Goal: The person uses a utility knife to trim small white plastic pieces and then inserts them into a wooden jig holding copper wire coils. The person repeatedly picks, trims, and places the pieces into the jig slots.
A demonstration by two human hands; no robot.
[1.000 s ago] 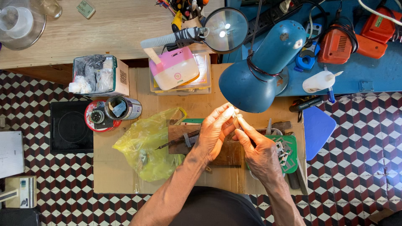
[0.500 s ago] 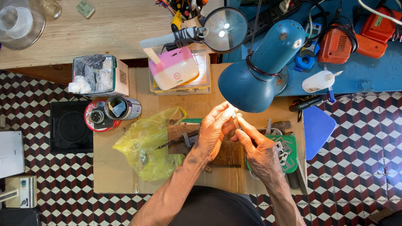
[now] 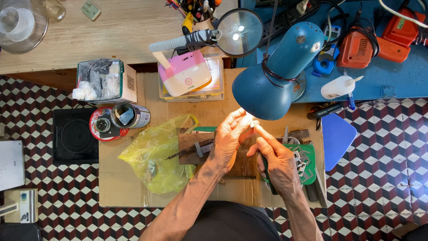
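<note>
Cardboard (image 3: 133,187) covers the low bench, and on its left part lie a crumpled yellow plastic bag (image 3: 156,154) and, farther off, a red tin (image 3: 103,125) with a dark cup beside it. Right of the bag sits a brown wooden block (image 3: 191,145) with a thin tool across it. Over the block the left hand (image 3: 228,140) lifts a small pale piece (image 3: 248,119) into the glare under the blue lamp (image 3: 278,73), fingertips pinched together on it. The right hand (image 3: 277,163) meets it from the right, its forefinger tip touching the same piece; whether that grip truly clamps it I cannot tell. It looks like close inspection or fitting; the next move would call for steady fingers. A green tray (image 3: 307,163) of metal bits lies just right.
</note>
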